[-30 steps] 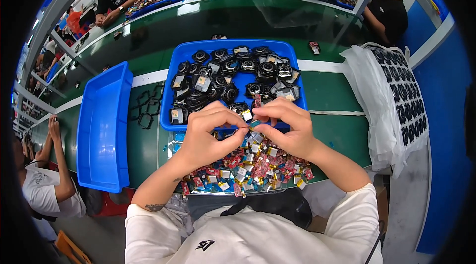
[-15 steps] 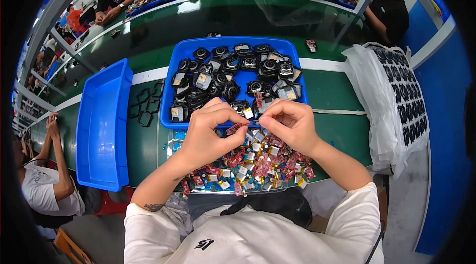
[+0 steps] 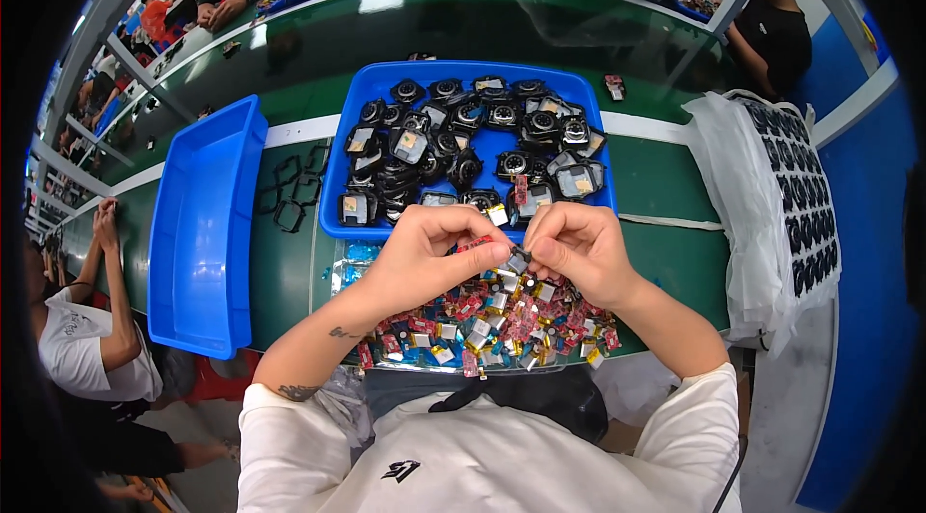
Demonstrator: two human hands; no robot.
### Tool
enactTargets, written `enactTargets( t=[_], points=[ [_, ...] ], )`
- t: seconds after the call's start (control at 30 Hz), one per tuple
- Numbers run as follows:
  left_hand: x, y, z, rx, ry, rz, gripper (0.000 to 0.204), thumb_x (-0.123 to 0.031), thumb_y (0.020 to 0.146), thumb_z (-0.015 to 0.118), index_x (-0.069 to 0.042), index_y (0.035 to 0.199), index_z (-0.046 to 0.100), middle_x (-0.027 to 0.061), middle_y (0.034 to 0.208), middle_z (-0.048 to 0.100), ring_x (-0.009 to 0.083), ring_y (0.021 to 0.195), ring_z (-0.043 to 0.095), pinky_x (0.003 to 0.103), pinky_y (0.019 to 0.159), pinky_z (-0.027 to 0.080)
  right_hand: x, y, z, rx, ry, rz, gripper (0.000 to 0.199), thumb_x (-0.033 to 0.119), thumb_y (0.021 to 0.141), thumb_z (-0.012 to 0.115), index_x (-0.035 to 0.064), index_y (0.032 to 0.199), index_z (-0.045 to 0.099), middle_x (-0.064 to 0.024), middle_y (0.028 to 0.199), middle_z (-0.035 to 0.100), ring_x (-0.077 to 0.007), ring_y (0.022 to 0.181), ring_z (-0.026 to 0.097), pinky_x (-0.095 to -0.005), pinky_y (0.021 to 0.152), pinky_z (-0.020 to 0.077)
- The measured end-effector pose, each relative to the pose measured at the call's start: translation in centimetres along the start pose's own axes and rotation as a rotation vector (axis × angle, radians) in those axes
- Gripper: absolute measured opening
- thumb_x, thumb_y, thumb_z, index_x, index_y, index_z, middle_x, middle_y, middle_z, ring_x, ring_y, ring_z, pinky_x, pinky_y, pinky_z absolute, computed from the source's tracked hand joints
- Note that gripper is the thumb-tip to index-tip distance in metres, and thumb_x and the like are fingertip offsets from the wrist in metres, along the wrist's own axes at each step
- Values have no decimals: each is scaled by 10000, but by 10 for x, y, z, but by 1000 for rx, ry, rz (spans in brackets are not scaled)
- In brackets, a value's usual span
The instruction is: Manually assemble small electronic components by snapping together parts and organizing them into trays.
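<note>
— What sits left on the green worktop [image 3: 289, 262]?
— A blue bin [image 3: 203, 233], with black frames [image 3: 294, 193] just beside it.
— And right?
— A white bag [image 3: 743, 224] under a sheet of black parts [image 3: 796, 195] (rows of them). People sit around.

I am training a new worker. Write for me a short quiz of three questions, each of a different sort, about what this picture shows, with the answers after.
1. True or false: the left hand and the right hand meet at the fingertips on one small part.
2. Multiple choice: what fills the blue tray straight ahead of the hands? A) folded cloths B) black round modules C) glass bottles
3. Fill in: the second blue tray, on the person's left, looks ______.

Key
1. True; both pinch the same small part above the pile of red and silver pieces.
2. B
3. Empty; only its bare blue floor shows.
</note>
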State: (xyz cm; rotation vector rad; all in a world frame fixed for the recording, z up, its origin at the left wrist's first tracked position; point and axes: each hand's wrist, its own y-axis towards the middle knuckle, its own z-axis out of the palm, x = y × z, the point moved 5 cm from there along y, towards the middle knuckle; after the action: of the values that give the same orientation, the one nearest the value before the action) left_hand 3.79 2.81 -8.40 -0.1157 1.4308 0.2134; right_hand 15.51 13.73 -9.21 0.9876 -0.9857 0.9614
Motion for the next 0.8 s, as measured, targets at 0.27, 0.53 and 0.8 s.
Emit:
enactTargets(
  t=[0.27,0.53,0.8],
  points=[
    [-4,-1,-3,82,36,41,99,-74,834,668,19,856,645,33,833,627,57,751,563,204,664,467,21,6,3,-46,-698,-270,66,42,813,668,-1,811,619,-74,790,603,-95,621,544,-221,584,444],
    [-3,3,-16,-96,-91,66,117,-98,844,660,14,864,634,31,803,633,58,728,567,207,663,469,48,16,-20,-52,-1330,-362,84,55,742,624,16,814,639,-95,978,605,-256,861,550,-329,751,438],
    [4,8,-13,-95,53,235,103,-113,804,688,-14,784,666,42,912,637,87,820,570,225,657,455,47,18,-48,-283,-1561,-244,194,85,639,735,33,766,598,-98,1033,621,-286,978,544,-375,810,434]
  ],
)
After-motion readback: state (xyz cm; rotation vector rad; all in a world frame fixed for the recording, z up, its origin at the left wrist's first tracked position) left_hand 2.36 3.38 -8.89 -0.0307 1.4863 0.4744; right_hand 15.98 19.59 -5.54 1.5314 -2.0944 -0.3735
